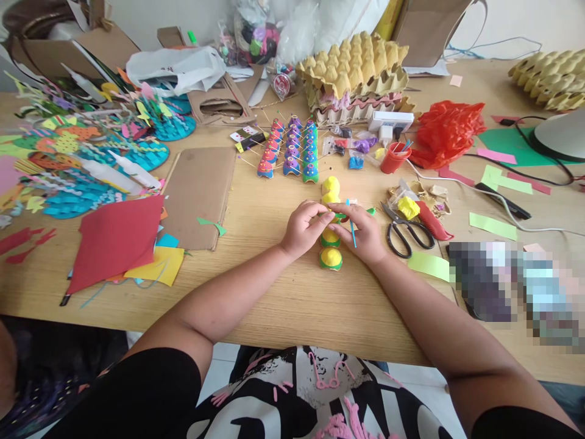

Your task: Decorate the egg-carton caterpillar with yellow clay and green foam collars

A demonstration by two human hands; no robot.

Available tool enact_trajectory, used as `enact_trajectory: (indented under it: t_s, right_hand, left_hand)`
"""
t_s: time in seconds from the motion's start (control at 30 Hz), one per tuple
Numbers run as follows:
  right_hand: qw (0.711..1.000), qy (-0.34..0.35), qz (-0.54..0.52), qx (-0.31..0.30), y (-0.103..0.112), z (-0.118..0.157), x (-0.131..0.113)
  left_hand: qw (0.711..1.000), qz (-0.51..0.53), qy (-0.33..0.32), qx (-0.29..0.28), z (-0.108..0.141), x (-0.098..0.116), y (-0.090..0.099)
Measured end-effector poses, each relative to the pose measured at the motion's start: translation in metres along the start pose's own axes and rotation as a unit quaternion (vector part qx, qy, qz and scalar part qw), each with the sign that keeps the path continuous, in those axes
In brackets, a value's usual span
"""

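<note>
Fingers (315,209) perhaps pinching green piece (339,216), over yellow strip (330,256), blue stick (351,225) in right hand (367,231)

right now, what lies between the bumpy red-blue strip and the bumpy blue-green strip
In the head view, a spotted, bumpy purple strip lies between the red-blue strip and the blue-green strip.

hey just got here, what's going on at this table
A person has both hands over a bumpy yellow-and-green strip. The left hand and right hand meet at the fingertips above it; exactly what they pinch is hard to see. A thin blue stick is held in the right hand. Beyond them stand three colourful bumpy strips with thin sticks poking out. Scissors lie to the right, a red sheet to the left.
</note>
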State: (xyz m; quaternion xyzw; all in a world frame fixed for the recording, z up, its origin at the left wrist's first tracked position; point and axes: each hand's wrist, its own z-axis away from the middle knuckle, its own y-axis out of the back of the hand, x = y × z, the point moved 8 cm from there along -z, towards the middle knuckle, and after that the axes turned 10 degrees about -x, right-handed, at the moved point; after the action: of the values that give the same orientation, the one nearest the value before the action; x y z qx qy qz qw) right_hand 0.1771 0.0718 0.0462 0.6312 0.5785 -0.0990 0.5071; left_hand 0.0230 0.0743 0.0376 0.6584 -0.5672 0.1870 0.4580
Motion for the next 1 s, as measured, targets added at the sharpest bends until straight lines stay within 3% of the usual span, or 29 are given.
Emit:
enact_trajectory:
  t_s: [0.37, 0.47, 0.63, 0.77, 1.0]
  right_hand:
    - [0.999, 0.041, 0.008, 0.008, 0.002, 0.000, -0.013]
    - [1.000, 0.021, 0.015, -0.005, 0.000, 0.000, -0.012]
    - [0.999, -0.036, -0.020, 0.027, 0.005, 0.003, -0.004]
    - [0.994, -0.074, -0.077, 0.039, 0.006, 0.005, 0.005]
    - [0.994, -0.071, -0.082, 0.009, 0.002, 0.001, 0.003]
  left_hand:
    - [0.999, 0.026, -0.018, -0.040, -0.004, 0.008, -0.004]
    - [0.997, 0.025, -0.051, -0.046, -0.003, 0.011, -0.004]
    - [0.999, 0.003, -0.048, -0.001, 0.001, 0.008, 0.003]
    - [0.996, -0.029, -0.083, -0.027, 0.001, 0.014, -0.002]
    - [0.987, -0.081, -0.134, -0.026, 0.001, 0.025, -0.006]
